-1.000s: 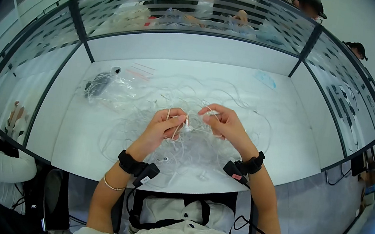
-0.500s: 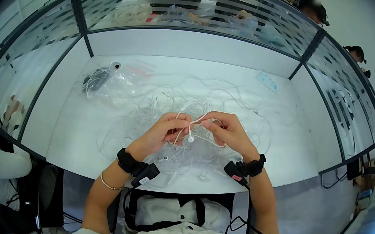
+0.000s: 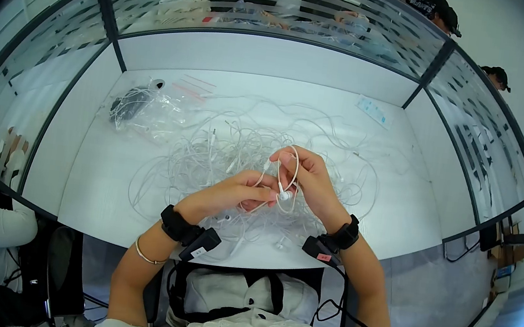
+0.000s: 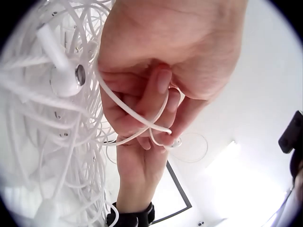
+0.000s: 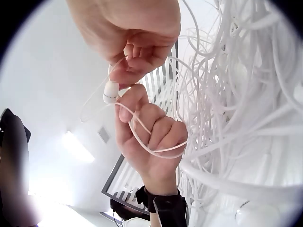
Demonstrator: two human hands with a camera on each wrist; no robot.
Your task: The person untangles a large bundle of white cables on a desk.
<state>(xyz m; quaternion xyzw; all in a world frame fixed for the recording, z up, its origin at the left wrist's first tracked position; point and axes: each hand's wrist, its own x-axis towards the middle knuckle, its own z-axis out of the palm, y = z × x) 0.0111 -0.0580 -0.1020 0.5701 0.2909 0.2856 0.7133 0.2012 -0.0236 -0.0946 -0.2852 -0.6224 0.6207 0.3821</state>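
Observation:
My left hand curls its fingers round a white earphone cable, which loops over the fingers in the left wrist view. Close beside it, the right hand pinches another stretch of the cable, with a loop standing up over its fingertips. A white earbud hangs right at the fingertips where both hands meet. Below the hands lies a big tangle of white earphone cables. Near the left hand, another earbud with a metal-rimmed face shows in that tangle.
A clear plastic bag and a dark object wound with cable lie at the table's left. A blue-and-white packet sits at the back right. Partition panels enclose the table's back and sides.
The hands came together from slightly apart, and the left hand shifted right. The earbud moved right with them, and the right hand now has a cable loop raised above its fingers.

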